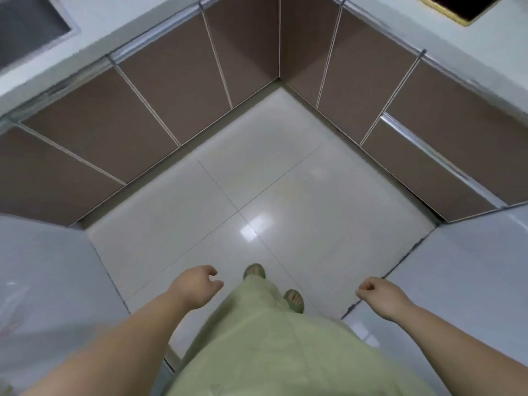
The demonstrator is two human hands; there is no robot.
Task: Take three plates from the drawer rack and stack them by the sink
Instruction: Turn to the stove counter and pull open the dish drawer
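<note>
I look down at a kitchen floor between brown cabinets. The sink [25, 27] is a grey steel basin set in the white counter at the top left. A drawer front [428, 170] with a metal handle strip sits shut in the right cabinet run. No plates or rack are visible. My left hand [197, 287] hangs at the lower middle, fingers loosely curled and apart, holding nothing. My right hand [377, 294] hangs at the lower right, fingers curled in, also without anything in it.
Brown cabinet doors [160, 90] line the left and back, meeting in a corner. A dark hob [468, 7] sits in the counter at the top right. White tiled floor [257, 195] lies ahead. Pale walls flank both sides. My feet [254, 271] are in green sandals.
</note>
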